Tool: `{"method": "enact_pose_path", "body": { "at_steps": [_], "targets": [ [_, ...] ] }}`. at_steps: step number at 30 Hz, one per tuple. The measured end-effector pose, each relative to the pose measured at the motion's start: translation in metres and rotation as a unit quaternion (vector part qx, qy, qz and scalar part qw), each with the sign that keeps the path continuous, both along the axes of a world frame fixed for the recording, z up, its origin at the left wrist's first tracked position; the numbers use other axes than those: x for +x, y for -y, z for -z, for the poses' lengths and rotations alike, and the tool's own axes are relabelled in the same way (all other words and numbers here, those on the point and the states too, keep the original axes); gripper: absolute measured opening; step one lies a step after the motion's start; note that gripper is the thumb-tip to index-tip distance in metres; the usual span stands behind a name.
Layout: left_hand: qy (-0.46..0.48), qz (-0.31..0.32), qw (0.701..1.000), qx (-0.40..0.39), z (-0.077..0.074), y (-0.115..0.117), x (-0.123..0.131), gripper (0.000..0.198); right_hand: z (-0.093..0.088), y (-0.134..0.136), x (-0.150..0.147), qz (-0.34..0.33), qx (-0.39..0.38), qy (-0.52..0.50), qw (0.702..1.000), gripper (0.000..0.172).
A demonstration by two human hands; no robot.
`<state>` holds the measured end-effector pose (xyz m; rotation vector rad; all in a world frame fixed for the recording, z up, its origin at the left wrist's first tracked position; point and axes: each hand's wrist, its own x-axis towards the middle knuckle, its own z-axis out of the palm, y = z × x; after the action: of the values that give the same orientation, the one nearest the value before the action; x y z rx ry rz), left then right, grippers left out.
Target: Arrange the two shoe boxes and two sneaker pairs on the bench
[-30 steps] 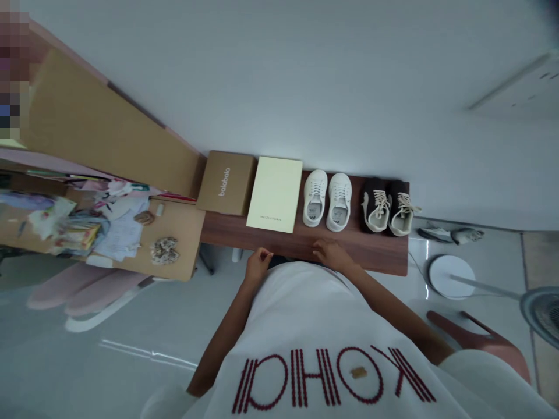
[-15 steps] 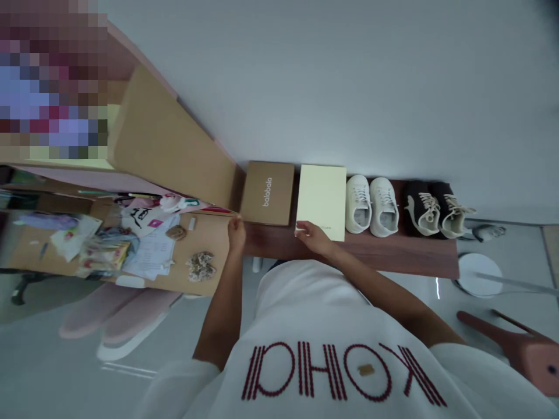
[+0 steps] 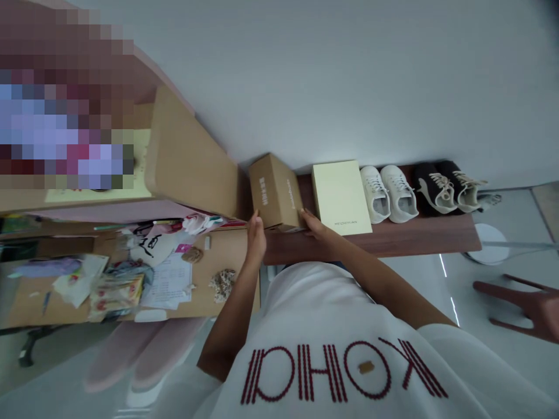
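Brown balabala cardboard box [image 3: 280, 195] sits tilted, left of the pale yellow box [image 3: 342, 195]; whether its base clears the wood-grain surface [image 3: 371, 245] cannot be told. Left hand [image 3: 257, 240] and right hand [image 3: 315, 224] hold its opposite sides, each grip partly closed on the cardboard. Right of the yellow box stand white sneakers [image 3: 390, 195], then black sneakers [image 3: 446, 186].

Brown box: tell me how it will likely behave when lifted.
The brown box should feel stiff, judging by its straight cardboard edges. It might tip, since it looks tilted between the left hand and right hand. Its contents are hidden, leaving weight uncertain.
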<state>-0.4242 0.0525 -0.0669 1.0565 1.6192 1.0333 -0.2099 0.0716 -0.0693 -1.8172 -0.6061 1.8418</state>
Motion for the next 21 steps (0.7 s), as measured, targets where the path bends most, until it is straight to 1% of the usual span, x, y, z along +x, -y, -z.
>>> {"method": "enact_pose_path", "body": {
  "at_steps": [1, 2, 3, 4, 6, 7, 9, 10, 11, 12, 13, 14, 15, 17, 18, 19, 21],
  "targets": [
    [-0.014, 0.017, 0.999, 0.027, -0.007, 0.01, 0.003, 0.08, -0.004, 0.001, 0.001, 0.001, -0.022, -0.009, 1.0, 0.066],
    [-0.017, 0.045, 0.998, 0.043, -0.013, 0.018, 0.008, 0.082, -0.008, 0.001, 0.001, 0.009, -0.038, -0.014, 0.999, 0.064],
    [-0.016, 0.078, 0.995, 0.052, -0.017, 0.025, 0.014, 0.083, -0.012, 0.002, 0.002, 0.023, -0.043, -0.015, 0.999, 0.066],
    [-0.017, 0.109, 0.992, 0.057, -0.02, 0.031, 0.019, 0.082, -0.016, 0.004, 0.004, 0.038, -0.033, -0.013, 0.999, 0.07],
    [-0.037, 0.162, 0.984, 0.056, -0.021, 0.036, 0.029, 0.077, -0.024, 0.008, 0.006, 0.046, 0.035, 0.017, 0.998, 0.078],
    [-0.051, 0.182, 0.98, 0.055, -0.021, 0.036, 0.033, 0.074, -0.028, 0.009, 0.006, 0.031, 0.081, 0.05, 0.995, 0.085],
    [-0.07, 0.217, 0.972, 0.051, -0.017, 0.031, 0.037, 0.069, -0.034, 0.011, 0.006, -0.025, 0.143, 0.143, 0.979, 0.112],
    [-0.066, 0.23, 0.97, 0.047, -0.015, 0.028, 0.037, 0.065, -0.036, 0.01, 0.006, -0.056, 0.149, 0.192, 0.968, 0.126],
    [-0.051, 0.237, 0.969, 0.04, -0.011, 0.023, 0.037, 0.062, -0.038, 0.009, 0.005, -0.082, 0.142, 0.233, 0.958, 0.136],
    [-0.031, 0.237, 0.971, 0.029, -0.007, 0.018, 0.034, 0.059, -0.039, 0.006, 0.005, -0.099, 0.128, 0.263, 0.951, 0.14],
    [-0.015, 0.223, 0.975, 0.016, -0.003, 0.013, 0.031, 0.057, -0.04, 0.004, 0.006, -0.105, 0.114, 0.279, 0.948, 0.14],
    [-0.008, 0.191, 0.982, 0.0, 0.002, 0.008, 0.026, 0.056, -0.04, 0.002, 0.006, -0.101, 0.102, 0.279, 0.95, 0.137],
    [-0.011, 0.14, 0.99, -0.022, 0.008, 0.004, 0.02, 0.056, -0.04, 0.0, 0.007, -0.088, 0.093, 0.261, 0.957, 0.132],
    [-0.019, 0.026, 0.996, -0.085, 0.02, -0.001, 0.006, 0.06, -0.036, 0.001, 0.008, -0.05, 0.083, 0.178, 0.979, 0.122],
    [-0.013, -0.014, 0.992, -0.124, 0.026, -0.002, 0.0, 0.064, -0.033, 0.003, 0.008, -0.031, 0.081, 0.126, 0.988, 0.117],
    [0.004, -0.035, 0.986, -0.163, 0.032, -0.002, -0.005, 0.067, -0.029, 0.007, 0.007, -0.016, 0.078, 0.08, 0.994, 0.112],
    [0.043, -0.039, 0.975, -0.213, 0.042, 0.001, -0.011, 0.068, -0.018, 0.015, 0.006, 0.006, 0.075, 0.036, 0.997, 0.101]
  ]
}}
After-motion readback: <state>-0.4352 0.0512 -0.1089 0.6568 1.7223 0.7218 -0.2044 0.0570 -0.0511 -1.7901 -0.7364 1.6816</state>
